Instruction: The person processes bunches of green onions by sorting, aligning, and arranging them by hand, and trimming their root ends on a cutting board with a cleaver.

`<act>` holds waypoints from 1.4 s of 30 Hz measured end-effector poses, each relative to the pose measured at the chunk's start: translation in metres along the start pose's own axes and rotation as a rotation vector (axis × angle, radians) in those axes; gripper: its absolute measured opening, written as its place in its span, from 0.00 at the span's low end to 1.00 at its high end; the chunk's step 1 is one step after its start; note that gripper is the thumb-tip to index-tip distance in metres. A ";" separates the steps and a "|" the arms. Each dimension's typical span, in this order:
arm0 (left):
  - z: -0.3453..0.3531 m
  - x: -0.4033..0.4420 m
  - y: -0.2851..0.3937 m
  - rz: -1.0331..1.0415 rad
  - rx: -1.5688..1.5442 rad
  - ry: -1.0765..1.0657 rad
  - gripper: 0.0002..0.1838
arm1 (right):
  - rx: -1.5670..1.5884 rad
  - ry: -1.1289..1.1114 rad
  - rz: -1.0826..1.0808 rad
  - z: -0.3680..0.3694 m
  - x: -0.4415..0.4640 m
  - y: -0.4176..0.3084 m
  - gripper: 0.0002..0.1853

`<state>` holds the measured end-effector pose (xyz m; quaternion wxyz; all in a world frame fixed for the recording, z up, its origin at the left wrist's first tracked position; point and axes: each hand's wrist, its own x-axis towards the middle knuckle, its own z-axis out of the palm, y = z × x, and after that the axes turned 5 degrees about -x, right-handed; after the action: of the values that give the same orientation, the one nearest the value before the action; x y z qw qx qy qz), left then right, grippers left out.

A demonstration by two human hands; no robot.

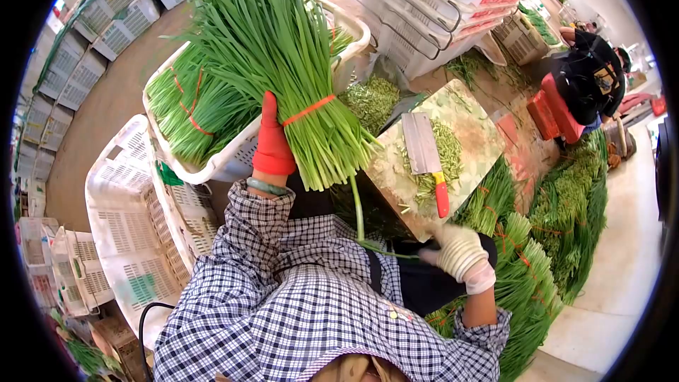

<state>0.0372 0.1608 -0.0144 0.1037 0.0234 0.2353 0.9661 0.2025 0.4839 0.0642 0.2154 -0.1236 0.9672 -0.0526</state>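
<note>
My left hand (271,143), in a red glove, grips a large bundle of garlic chives (283,64) from below and its left side. An orange band (309,109) circles the bundle near its pale cut ends. My right hand (456,249), in a white glove and slightly blurred, is closed at the end of a single chive stalk (358,216), which bends from under the bundle over my lap. A cleaver (421,143) with a red and yellow handle lies on the chopping block (475,127), among chopped stem ends (445,147).
Banded chives fill a white crate (244,145) ahead on the left; another white crate (127,205) stands beside it. More chive bundles (520,269) lie to my right. Stacked crates (431,21) rise ahead. Another person (590,74) sits at the far right.
</note>
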 end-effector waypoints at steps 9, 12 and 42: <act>0.007 -0.002 -0.001 0.069 -0.063 0.022 0.40 | 0.333 0.430 -0.180 -0.015 0.063 -0.086 0.12; -0.004 -0.005 0.012 0.082 -0.071 0.027 0.40 | 0.011 0.090 -0.194 0.021 0.049 -0.049 0.14; 0.012 -0.009 -0.024 0.237 0.070 0.018 0.31 | 0.384 0.628 -0.091 -0.076 0.105 -0.102 0.09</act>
<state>0.0518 0.1853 -0.0143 -0.0142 0.0461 0.2654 0.9629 0.1002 0.3619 0.1058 -0.0753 -0.1015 0.9523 -0.2778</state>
